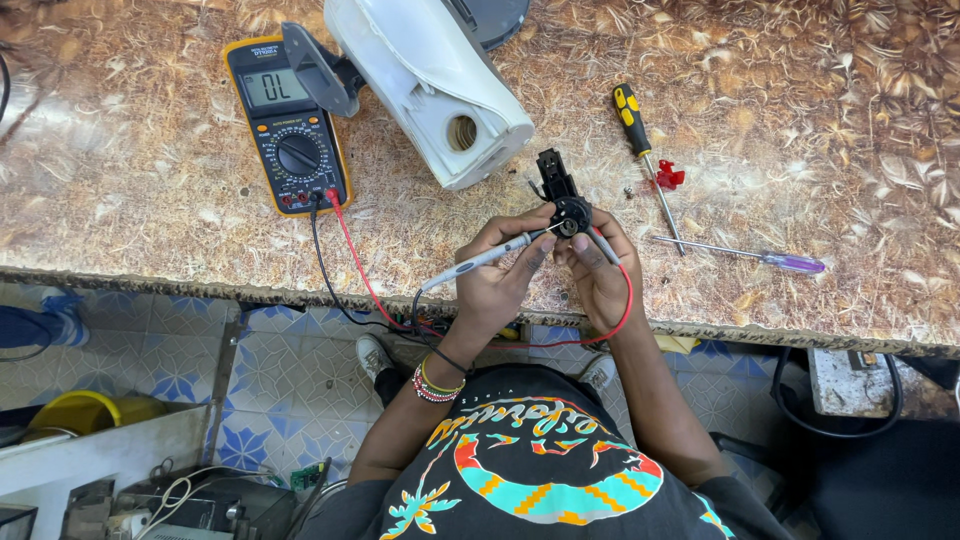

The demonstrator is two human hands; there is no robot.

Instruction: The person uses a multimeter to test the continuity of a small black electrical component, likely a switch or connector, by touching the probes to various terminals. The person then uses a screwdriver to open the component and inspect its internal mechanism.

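Patterned benchtop (150, 180); black switch part (562, 190) upright, long axis pointing away.

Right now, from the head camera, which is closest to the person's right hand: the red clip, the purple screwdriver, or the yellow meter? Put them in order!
From the right hand:
1. Red clip, just up and to its right on the bench.
2. Purple screwdriver, farther right; its clear purple handle lies farthest out.
3. Yellow meter, far across on the left, past the left hand.
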